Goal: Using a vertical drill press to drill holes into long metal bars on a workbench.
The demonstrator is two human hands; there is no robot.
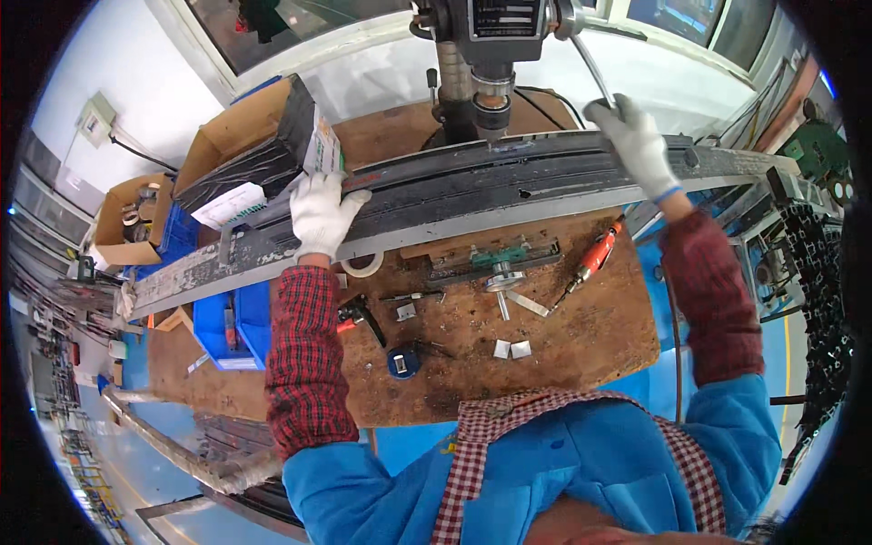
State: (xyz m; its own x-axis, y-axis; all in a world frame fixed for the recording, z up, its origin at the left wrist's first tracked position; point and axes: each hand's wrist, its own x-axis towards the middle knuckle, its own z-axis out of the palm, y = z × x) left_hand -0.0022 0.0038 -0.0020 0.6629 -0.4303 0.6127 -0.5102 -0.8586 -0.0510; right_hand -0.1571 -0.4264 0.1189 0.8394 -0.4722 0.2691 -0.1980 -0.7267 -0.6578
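A long dark metal profile (454, 202) lies across the workbench under a drill press (495, 77). My left hand (322, 216), in a white glove, rests on the profile left of the drill head, thumb spread to the right. My gloved right hand (636, 150) is raised above the profile's right part, its fingers closed round the end of the drill press feed lever (592, 65). The drill chuck (491, 113) stands just over the profile's far edge; whether a bit touches the metal cannot be made out.
On the wooden bench (581, 336) are a green-and-steel vise (500, 263), a red air tool (597, 256), a tape roll (363, 265), a blue tape measure (402, 363) and small metal pieces (511, 349). Cardboard boxes (238, 132) and a blue bin (232, 329) stand left.
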